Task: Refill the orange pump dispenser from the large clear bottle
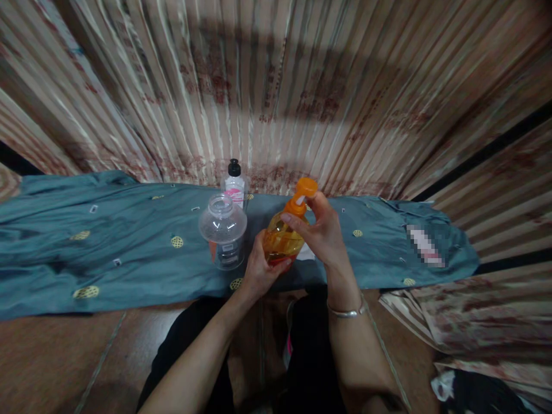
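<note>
My left hand [260, 267] is wrapped round the lower body of a clear bottle of orange liquid [281, 238]. An orange pump cap [303, 194] tops the bottle. My right hand [321, 230] grips the bottle's neck and upper part just under that cap, fingers curled. The bottle is held upright, just above a teal cloth [107, 241]. To its left a clear plastic jar [223, 230] stands on the cloth. Behind the jar stands a small clear bottle with a black cap [235, 184].
The teal cloth with gold patches lies across a brown floor [64, 356]. A pleated patterned curtain [276, 86] hangs behind. Folded patterned fabric [466, 322] lies at the right. A silver bangle [347, 312] is on my right wrist.
</note>
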{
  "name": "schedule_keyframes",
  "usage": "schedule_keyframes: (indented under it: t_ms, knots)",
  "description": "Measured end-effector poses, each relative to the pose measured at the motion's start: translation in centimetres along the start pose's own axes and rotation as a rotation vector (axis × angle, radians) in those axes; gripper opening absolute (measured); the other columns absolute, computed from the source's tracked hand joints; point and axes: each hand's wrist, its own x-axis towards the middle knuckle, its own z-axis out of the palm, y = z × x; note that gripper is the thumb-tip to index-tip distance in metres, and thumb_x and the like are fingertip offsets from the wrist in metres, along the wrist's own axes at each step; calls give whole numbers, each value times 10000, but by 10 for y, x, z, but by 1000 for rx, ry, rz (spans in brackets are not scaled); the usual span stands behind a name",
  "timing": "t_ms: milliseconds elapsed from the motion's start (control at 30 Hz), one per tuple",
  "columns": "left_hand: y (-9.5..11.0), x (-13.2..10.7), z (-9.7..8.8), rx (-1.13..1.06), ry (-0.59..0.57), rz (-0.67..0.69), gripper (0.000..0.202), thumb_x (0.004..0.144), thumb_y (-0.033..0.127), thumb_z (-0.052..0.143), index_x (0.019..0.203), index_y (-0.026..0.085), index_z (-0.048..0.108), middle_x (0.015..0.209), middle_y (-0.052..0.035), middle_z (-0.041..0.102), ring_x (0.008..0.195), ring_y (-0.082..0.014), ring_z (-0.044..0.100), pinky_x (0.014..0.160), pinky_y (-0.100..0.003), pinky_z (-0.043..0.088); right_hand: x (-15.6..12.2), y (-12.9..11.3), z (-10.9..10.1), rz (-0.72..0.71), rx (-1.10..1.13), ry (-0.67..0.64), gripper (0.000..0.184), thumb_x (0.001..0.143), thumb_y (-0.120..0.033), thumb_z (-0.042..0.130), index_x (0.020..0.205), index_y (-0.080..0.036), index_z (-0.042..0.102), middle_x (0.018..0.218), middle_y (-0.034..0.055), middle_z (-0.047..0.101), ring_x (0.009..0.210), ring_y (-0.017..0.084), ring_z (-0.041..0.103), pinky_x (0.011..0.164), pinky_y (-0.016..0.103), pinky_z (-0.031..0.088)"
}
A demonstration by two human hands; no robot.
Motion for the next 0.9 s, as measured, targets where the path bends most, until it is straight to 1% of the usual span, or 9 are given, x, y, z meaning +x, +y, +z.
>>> schedule_keyframes:
  t_ms: [100,200,300,400,533,600,767,833,900]
  knots:
    - [0,1,1,-2,-2,1,908,711,419,930,1430,192,425,1427,-216,680,1341,-400,675,1139,-610,535,1,3,0,-21,5,38,421,771,-579,892,959,-268,681,1107,33,754,1141,271,695,1117,460,516]
    - [0,1,1,-8,-3,-1,904,713,408,924,1429,181,423,1431,-228,674,1338,-403,674,1137,-612,535,0,2,-5,-12,101,-113,378,860,-605,808,1040,-282,728,1133,34,771,1182,271,695,1097,435,539]
    - [1,1,0,-11,-3,-4,898,712,408,930,1426,189,431,1424,-218,680,1324,-399,686,1139,-607,535,0,1,-8,14,162,-214,454,897,-658,744,1173,-297,744,1220,40,776,1258,281,677,1113,442,538]
    - [1,0,-1,-10,0,-2,906,705,430,940,1426,203,441,1419,-199,686,1325,-395,686,1149,-606,526,0,3,-6,2,86,-129,512,855,-663,787,1203,-292,731,1272,51,763,1252,288,679,1140,468,517]
    - [0,0,-1,-18,-1,-4,903,711,410,933,1432,194,433,1427,-214,675,1337,-402,676,1133,-606,540,2,6,-4,-35,-86,21,451,757,-610,897,1011,-278,730,1199,50,769,1242,307,676,1180,500,480]
    - [0,1,0,-23,-3,-8,901,706,388,933,1429,197,430,1429,-217,674,1329,-403,681,1122,-608,547,3,6,-6,-37,-62,-3,422,786,-616,874,987,-278,721,1170,49,772,1237,297,682,1176,486,483]
    - [3,1,0,-15,5,-19,882,694,370,933,1409,199,446,1396,-198,697,1305,-393,696,1122,-600,547,2,0,-10,-11,88,-202,451,879,-688,751,1070,-280,729,1190,54,768,1206,275,695,1115,437,524]
    - [4,1,-1,-8,13,-21,885,689,380,933,1406,193,448,1390,-199,698,1303,-394,694,1122,-599,545,1,-1,-8,-2,69,-192,462,871,-694,754,1082,-285,719,1169,46,770,1194,276,696,1107,437,526]
    - [4,1,-1,-2,18,-22,893,678,384,936,1402,194,448,1384,-198,699,1297,-396,697,1117,-599,548,0,-1,-3,8,13,-99,484,817,-688,809,1054,-279,704,1117,41,776,1173,285,699,1112,455,522]
